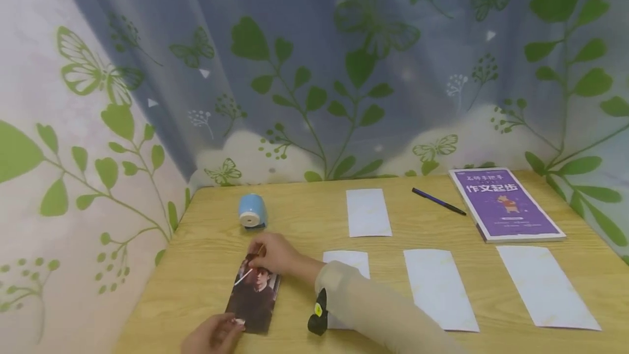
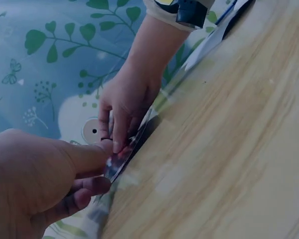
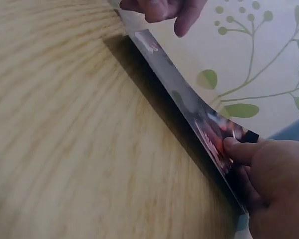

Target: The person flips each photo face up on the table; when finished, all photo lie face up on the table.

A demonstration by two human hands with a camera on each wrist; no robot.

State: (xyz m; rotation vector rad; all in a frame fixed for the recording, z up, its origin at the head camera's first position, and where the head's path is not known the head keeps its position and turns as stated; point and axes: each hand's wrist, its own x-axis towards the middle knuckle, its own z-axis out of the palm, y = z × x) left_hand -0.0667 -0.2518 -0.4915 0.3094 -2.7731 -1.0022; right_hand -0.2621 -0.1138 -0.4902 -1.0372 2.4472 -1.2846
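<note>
A glossy photo card (image 1: 253, 310) shows a person in dark clothes and bends slightly above the wooden table. My right hand (image 1: 276, 255) pinches its far end, thumb on the printed face, as the right wrist view shows (image 3: 279, 174). By the near left corner is my left hand (image 1: 213, 335), its fingers loosely bent. A small gap parts those fingers from the card (image 3: 177, 84) in the right wrist view. Pale streaks cross the glossy print. In the left wrist view, the left hand (image 2: 45, 174) lies in front of part of the card (image 2: 118, 162).
Beyond the right hand stands a blue pencil sharpener (image 1: 252, 211). Several white paper cards lie rightward, including one at the back (image 1: 368, 212) and one partly under the right forearm (image 1: 346, 258). A dark pen (image 1: 438, 201) and a purple book (image 1: 508, 204) lie at the back right.
</note>
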